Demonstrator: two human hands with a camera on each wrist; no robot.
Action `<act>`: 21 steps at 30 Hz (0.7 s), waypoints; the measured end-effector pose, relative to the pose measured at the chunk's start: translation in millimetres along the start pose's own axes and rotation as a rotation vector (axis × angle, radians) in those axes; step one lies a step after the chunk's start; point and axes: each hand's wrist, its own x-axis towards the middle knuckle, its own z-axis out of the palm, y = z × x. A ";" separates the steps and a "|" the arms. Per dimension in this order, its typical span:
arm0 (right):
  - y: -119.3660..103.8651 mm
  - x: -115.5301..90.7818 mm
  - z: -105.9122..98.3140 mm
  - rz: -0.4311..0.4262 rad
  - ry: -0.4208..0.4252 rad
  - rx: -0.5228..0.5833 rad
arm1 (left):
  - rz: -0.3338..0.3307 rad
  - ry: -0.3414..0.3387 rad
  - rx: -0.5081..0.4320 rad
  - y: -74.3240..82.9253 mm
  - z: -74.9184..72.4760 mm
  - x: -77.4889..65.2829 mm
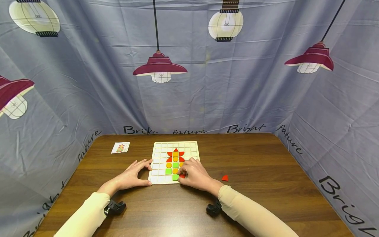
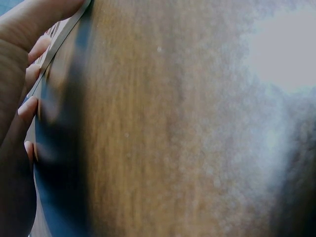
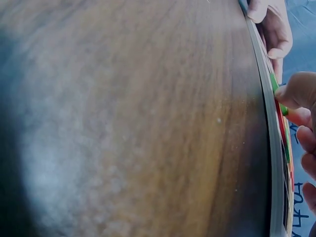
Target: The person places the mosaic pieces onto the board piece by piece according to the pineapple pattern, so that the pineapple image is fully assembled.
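A cream gridded board (image 1: 158, 158) lies on the table, with red, orange-yellow and green flat shapes set in its cells. At its left edge rests my left hand (image 1: 132, 176), thumb at the near corner and fingertips farther up the side. Over the lower right part of the board, my right hand (image 1: 196, 174) pinches a small green tile (image 3: 284, 109) between thumb and index finger. Beside that hand are a red piece (image 1: 182, 176) and a green square (image 1: 175, 177), both on the board. The right hand hides some cells behind it.
A red quarter-circle piece (image 1: 225, 178) lies on the brown wooden table (image 1: 245, 158), right of the board. Toward the back left is a small pattern card (image 1: 120, 147) with a similar coloured figure. A grey-blue printed curtain (image 1: 189, 98) surrounds the table's back and sides.
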 end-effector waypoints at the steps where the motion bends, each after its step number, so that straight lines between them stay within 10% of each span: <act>1: 0.0 0.0 -0.1 0.001 -0.001 0.001 | 0.001 0.001 0.000 0.0 0.0 0.1; 21: 2.5 1.3 -4.1 0.024 -0.006 0.013 | -0.017 -0.018 -0.003 -1.2 0.0 1.4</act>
